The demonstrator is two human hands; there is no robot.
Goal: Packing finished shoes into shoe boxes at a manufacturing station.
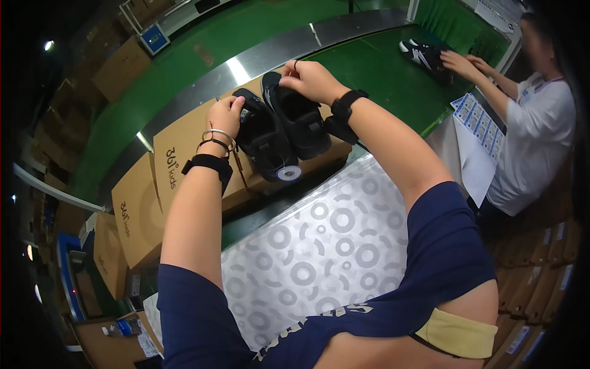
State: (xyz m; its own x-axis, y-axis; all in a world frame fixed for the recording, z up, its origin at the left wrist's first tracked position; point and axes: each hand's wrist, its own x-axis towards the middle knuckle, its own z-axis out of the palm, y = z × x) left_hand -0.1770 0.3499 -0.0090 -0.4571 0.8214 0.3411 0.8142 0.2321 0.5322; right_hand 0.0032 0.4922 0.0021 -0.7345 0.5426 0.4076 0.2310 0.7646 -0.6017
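A pair of black shoes rests side by side on brown cardboard boxes in front of me. My left hand (225,115) grips the far end of the left shoe (261,136), its thumb and fingers closed on the edge. At the far end of the right shoe (301,126), my right hand (310,81) bends over the opening with its fingers curled on the rim; the fingertips are partly hidden. A round white tag (289,173) hangs at the near end of the left shoe. Below the shoes lies white wrapping paper (307,246) with grey rings.
Brown shoe boxes (136,212) stand to the left on a green conveyor with a metal edge (289,42). At the right, a person (528,129) handles another black-and-white pair of shoes (424,58). A label sheet (479,123) lies near them. Stacked boxes (534,283) fill the lower right.
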